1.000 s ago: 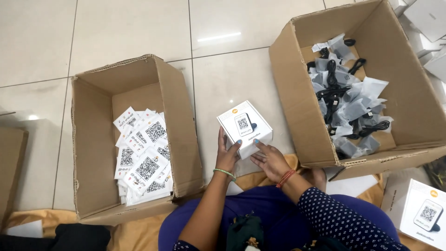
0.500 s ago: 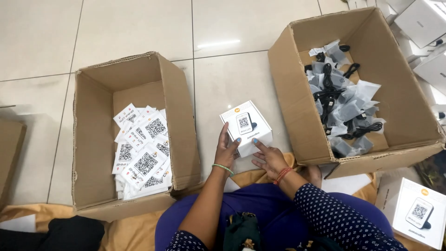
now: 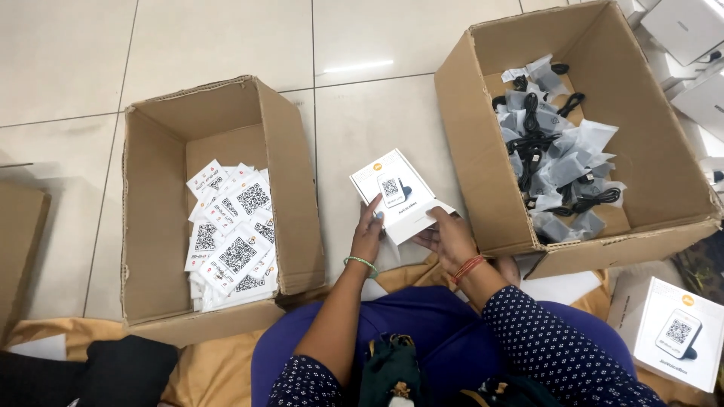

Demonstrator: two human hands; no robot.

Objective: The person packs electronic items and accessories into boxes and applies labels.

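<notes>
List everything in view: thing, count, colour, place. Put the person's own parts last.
small box: one, white, held above the floor between the cartons
left carton: one, brown, open, on the floor
printed cards: a stack, white with black square codes, inside left carton
right carton: one, brown, open
bagged cables: many, black in clear bags, inside right carton
second white box: one, lower right
floor tiles: pale
left hand: green bangle, on the small box
right hand: red thread, under the small box

One small white carton (image 3: 398, 197) at frame centre, tilted, top face toward the camera. That face shows a printed picture of a small device with an orange mark above. Lower flap open. Held off the floor.
</notes>
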